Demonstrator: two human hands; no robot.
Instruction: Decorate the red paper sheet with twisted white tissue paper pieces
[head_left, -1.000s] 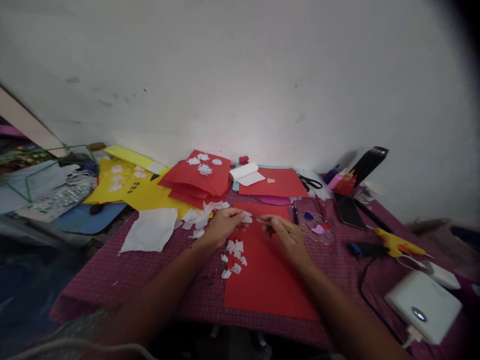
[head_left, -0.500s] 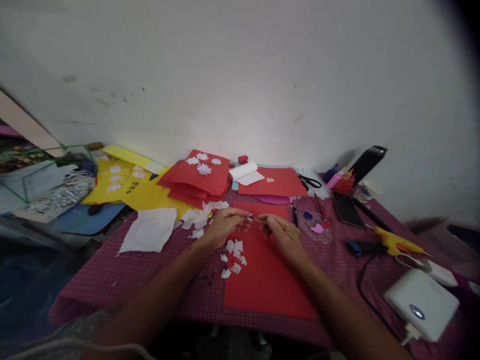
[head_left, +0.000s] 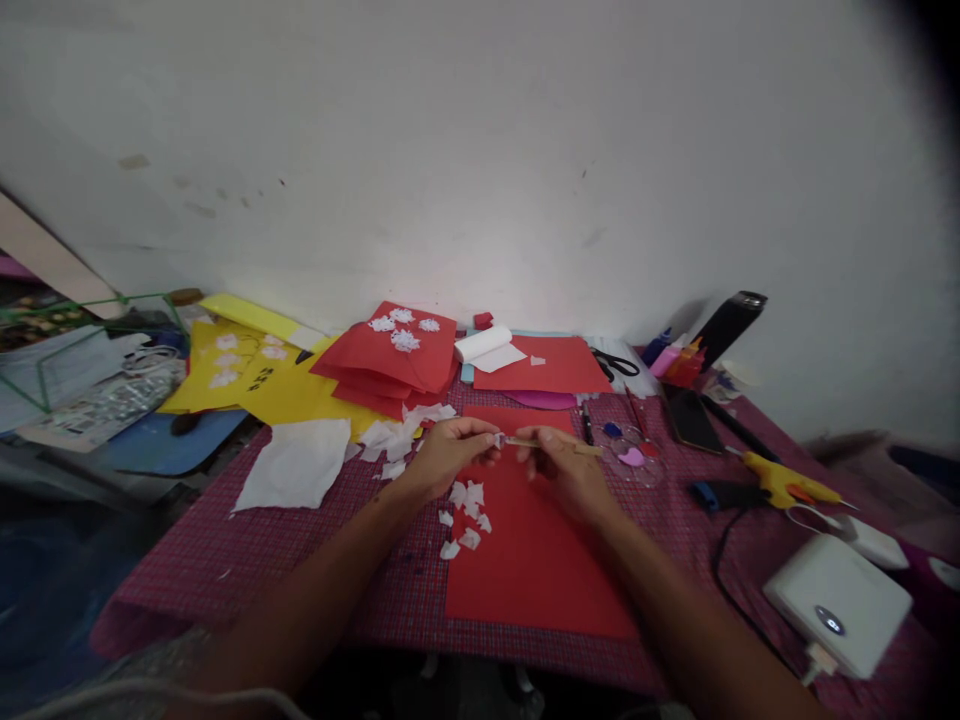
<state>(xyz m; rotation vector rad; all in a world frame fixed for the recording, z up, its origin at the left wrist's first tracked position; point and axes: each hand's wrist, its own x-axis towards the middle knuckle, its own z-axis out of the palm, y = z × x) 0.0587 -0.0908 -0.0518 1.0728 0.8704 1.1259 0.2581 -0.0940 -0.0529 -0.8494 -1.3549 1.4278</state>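
Observation:
Above a red sheet of paper (head_left: pixel 536 560), my left hand (head_left: pixel 450 455) pinches a small crumpled scrap of white paper (head_left: pixel 499 439) between thumb and fingertips. My right hand (head_left: pixel 562 468) grips a thin, tan wooden stick (head_left: pixel 589 450), whose left end meets that scrap. Whether the stick is a brush handle cannot be told. Beneath the hands, several torn white paper pieces (head_left: pixel 470 540) are scattered along the sheet's left edge. More white scraps (head_left: pixel 390 437) lie just left of my left hand, beside a larger white tissue square (head_left: pixel 294 463).
Behind stand folded red papers (head_left: pixel 397 350) with white flowers, and a white paper roll (head_left: pixel 484 345). Yellow sheets (head_left: pixel 300 385) are at left. On the right are a paint palette (head_left: pixel 637 475), a phone (head_left: pixel 691 420), a black bottle (head_left: pixel 731 325), a yellow glue gun (head_left: pixel 784 480) and a white box (head_left: pixel 840 600).
The stick has turned in my right hand, so its tan length now shows on both sides of the fingers. My left hand stays in place, pinching the paper scrap.

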